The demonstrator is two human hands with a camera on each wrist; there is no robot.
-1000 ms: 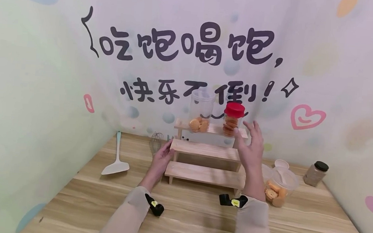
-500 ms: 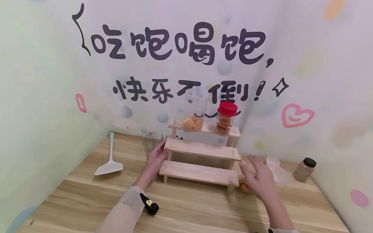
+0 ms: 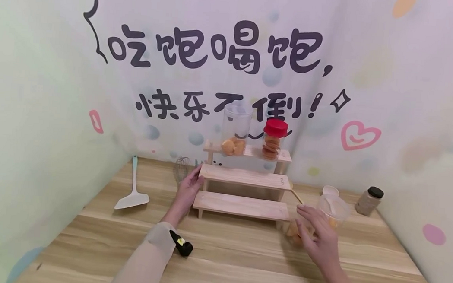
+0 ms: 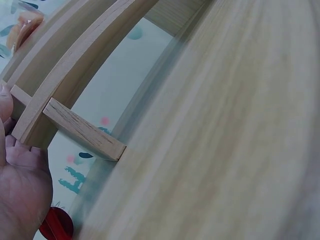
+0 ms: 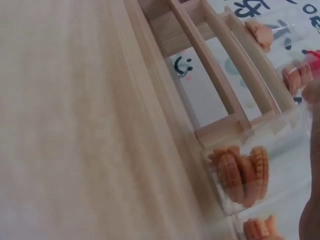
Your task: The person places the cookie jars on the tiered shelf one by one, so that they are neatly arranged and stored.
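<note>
A three-tier wooden shelf stand (image 3: 243, 177) stands on the table. My left hand (image 3: 187, 193) grips the left end of its middle tier; in the left wrist view, that hand (image 4: 22, 185) is around the plank's end. To the right of the stand, my right hand (image 3: 320, 236) is at a clear jar of cookies (image 3: 294, 233), its fingers extended and slightly bent. In the right wrist view the cookie jar (image 5: 240, 175) stands upright beside the stand, with part of the hand (image 5: 312, 170) at the right edge. Whether the fingers touch the jar cannot be told.
On the top tier stand a tall clear jar (image 3: 235, 131) with cookies and a red-lidded cookie jar (image 3: 275, 140). Rightward are another clear jar (image 3: 333, 208), a small white dish (image 3: 330, 190) and a black-lidded jar (image 3: 369, 201). A spatula (image 3: 132, 200) and whisk (image 3: 182, 167) lie left.
My right hand has gone from beside the red-lidded jar down and right to the cookie jar by the stand. The left hand stays on the stand. The head view has shifted slightly.
</note>
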